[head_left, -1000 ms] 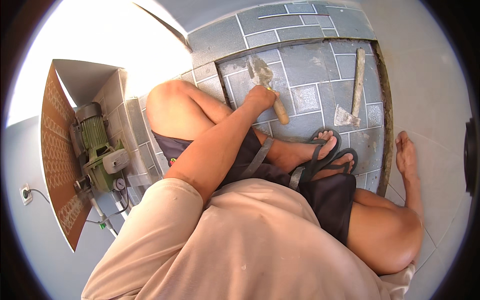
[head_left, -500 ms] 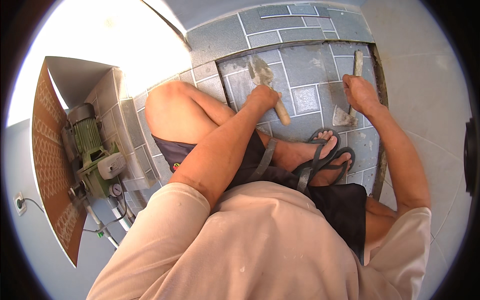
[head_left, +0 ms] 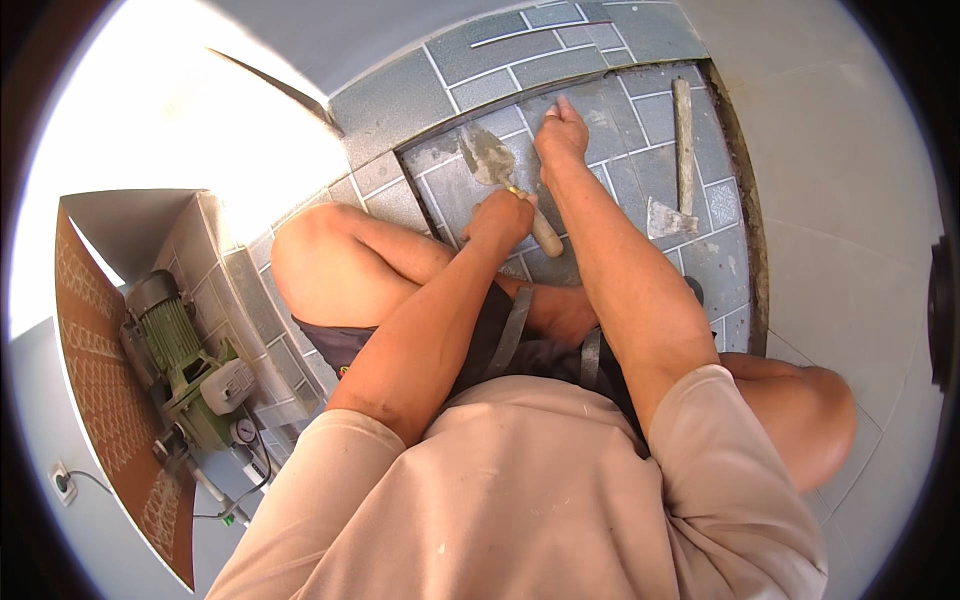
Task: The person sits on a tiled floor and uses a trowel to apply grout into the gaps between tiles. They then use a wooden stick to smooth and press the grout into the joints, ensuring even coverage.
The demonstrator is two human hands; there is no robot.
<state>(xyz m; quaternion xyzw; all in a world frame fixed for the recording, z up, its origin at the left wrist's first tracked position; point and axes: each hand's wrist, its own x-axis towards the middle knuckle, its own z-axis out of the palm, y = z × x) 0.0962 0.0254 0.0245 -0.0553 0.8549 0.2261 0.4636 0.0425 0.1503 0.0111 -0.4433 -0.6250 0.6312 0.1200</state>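
My left hand (head_left: 503, 217) is wrapped round a pointing trowel (head_left: 488, 158), near where its blade meets the wooden handle. The mortar-smeared blade points away from me over the grey tiles. To the right of it, my right hand (head_left: 562, 138) hovers with its fingers curled closed. Whether anything small is in them is hidden. A hatchet-shaped tool (head_left: 684, 150) with a pale, worn wooden handle and a whitish, crusted head lies on the tiles farther right, apart from both hands.
Grey tiles with white joints (head_left: 652, 175) form a recessed panel bordered by a dark gap (head_left: 745, 190). A green motor pump (head_left: 180, 330) stands at the left beside a brown patterned board (head_left: 110, 390). My bent legs frame the near side; my right forearm covers most of the sandals.
My right hand has left the hatchet-shaped tool and swung left to near the trowel. The tool stays on the tiles. My left hand keeps its hold on the trowel; the view has shifted.
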